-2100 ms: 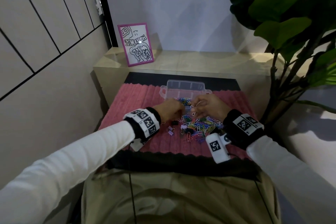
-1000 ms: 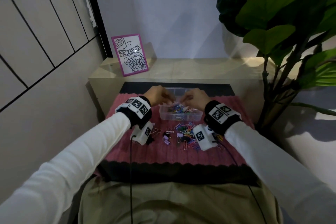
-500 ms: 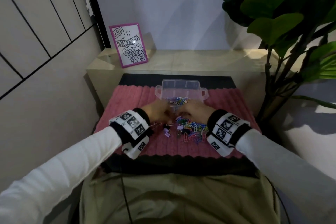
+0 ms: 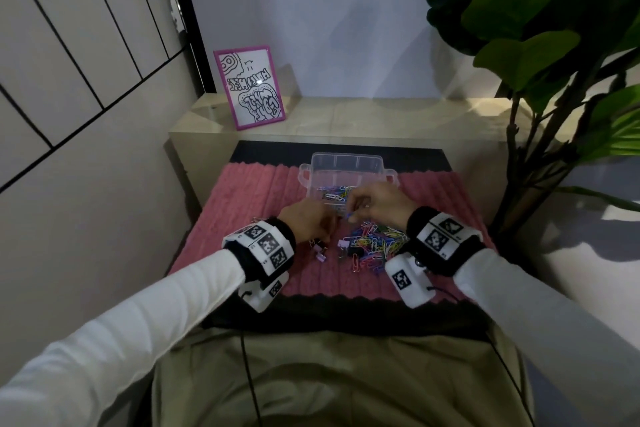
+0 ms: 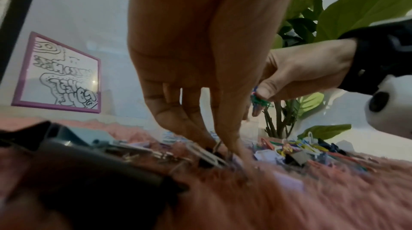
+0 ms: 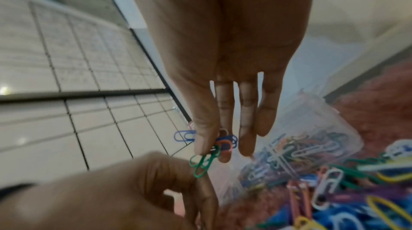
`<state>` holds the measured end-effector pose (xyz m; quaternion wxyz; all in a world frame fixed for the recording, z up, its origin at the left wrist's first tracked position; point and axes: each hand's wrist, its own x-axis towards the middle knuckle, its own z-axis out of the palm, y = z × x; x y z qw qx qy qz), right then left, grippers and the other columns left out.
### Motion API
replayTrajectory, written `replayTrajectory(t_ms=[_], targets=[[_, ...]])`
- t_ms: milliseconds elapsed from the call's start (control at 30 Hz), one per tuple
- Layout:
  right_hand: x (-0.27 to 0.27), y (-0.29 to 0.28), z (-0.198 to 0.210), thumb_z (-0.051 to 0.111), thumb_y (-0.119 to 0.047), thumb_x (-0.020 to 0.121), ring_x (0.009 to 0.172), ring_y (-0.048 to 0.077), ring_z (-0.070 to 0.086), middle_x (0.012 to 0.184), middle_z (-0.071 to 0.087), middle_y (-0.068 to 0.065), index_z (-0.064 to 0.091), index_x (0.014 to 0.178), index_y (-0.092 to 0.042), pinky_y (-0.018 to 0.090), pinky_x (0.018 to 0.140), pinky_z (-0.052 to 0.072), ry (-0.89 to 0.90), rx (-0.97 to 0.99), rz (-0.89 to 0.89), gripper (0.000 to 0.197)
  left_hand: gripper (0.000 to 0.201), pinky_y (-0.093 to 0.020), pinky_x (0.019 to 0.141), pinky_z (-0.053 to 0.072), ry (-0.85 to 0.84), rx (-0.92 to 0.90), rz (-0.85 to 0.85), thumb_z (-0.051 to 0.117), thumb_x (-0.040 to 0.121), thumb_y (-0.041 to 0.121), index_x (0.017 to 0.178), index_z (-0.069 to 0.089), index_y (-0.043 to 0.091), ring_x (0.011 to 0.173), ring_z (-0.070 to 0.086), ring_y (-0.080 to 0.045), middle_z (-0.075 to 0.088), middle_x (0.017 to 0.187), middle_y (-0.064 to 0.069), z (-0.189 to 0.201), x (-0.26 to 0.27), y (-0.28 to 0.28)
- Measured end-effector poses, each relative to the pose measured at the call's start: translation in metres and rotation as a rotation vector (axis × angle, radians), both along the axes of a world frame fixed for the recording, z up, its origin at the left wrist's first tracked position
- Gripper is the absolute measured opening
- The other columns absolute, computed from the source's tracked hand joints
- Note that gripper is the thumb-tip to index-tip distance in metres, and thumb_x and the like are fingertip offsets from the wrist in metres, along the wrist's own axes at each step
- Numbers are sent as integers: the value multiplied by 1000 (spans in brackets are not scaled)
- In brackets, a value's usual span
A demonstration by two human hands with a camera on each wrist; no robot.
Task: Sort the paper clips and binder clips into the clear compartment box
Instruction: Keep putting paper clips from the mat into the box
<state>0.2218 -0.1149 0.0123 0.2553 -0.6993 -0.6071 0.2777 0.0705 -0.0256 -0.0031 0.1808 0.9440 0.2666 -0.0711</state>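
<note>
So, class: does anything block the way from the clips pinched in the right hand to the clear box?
Nothing visible does. The right hand pinches the clips in the air beside the box, which is open on top. The left hand is lower, on the mat.

The right hand [image 6: 225, 43] has lifted a pinch of paper clips [image 6: 209, 147] off the pile [image 4: 374, 241].

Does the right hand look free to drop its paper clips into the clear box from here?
Probably yes. The right hand pinches paper clips beside the open clear box, and nothing lies between them.
</note>
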Motion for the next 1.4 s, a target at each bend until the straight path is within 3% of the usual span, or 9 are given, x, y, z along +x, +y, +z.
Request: replayTrajectory(t_ms=[233, 467, 567, 700, 867, 967, 1067, 1233, 1400], targets=[[17, -4, 14, 65, 6, 78, 54, 7, 66, 55, 61, 5, 60, 78, -7, 18, 52, 53, 398, 68, -104, 13, 24, -23, 74, 40, -2, -78, 53, 69, 77, 15, 100, 64, 9, 91, 59, -19, 68, 101, -8, 6, -13, 13], [20, -1, 27, 64, 5, 79, 53, 9, 64, 69, 63, 13, 60, 86, 2, 19, 56, 56, 376, 117, -163, 9, 29, -37, 91, 48, -122, 9, -191, 59, 84, 6, 113, 61, 10, 98, 62, -23, 66, 109, -9, 4, 15, -14], [20, 1, 29, 66, 3, 79, 49, 5, 63, 67, 64, 10, 60, 79, -4, 19, 54, 53, 342, 121, -165, 10, 42, -30, 76, 48, -58, -31, -228, 53, 84, -1, 124, 53, 11, 90, 60, -24, 60, 114, -11, 3, 36, -27], [23, -1, 26, 66, 2, 79, 49, 5, 63, 72, 65, 14, 63, 87, 1, 17, 54, 53, 353, 110, -181, 9, 24, -26, 79, 42, 8, -11, -239, 59, 83, 6, 107, 58, 4, 98, 58, -25, 63, 107, -13, 4, 48, -28], [28, -2, 22, 63, 4, 80, 50, 4, 65, 69, 66, 9, 62, 98, 11, 15, 52, 54, 461, 96, -209, 19, 19, -32, 81, 48, -110, -196, -139, 67, 78, 7, 96, 64, 2, 80, 57, -16, 65, 92, -10, 1, 24, -10], [32, -3, 19, 62, 4, 82, 53, 3, 65, 74, 64, 13, 61, 100, 12, 14, 53, 54, 471, 85, -214, 20, 18, -12, 62, 51, -268, -385, -1, 68, 76, 2, 94, 66, -1, 58, 62, 1, 68, 86, -12, 5, 5, 0], [32, -4, 15, 62, 4, 82, 54, 2, 66, 75, 63, 13, 63, 91, 5, 14, 53, 53, 467, 73, -208, 10, 20, -8, 57, 49, -331, -441, 83, 69, 76, 2, 96, 67, 1, 54, 62, 6, 67, 76, -1, 11, -12, 12], [30, -2, 9, 62, 4, 82, 54, 2, 65, 74, 61, 12, 61, 86, -1, 13, 54, 54, 435, 38, -187, 6, 18, -35, 77, 54, -316, -398, 52, 69, 75, 3, 88, 70, 15, 77, 66, -27, 71, 82, -12, 16, -28, 27], [26, 2, 6, 61, 6, 81, 52, 3, 63, 74, 62, 8, 62, 99, 7, 13, 55, 55, 383, -3, -170, 18, 17, -30, 73, 54, -316, -419, 100, 70, 74, 2, 81, 70, 17, 65, 64, -11, 68, 66, 7, 14, -24, 29]])
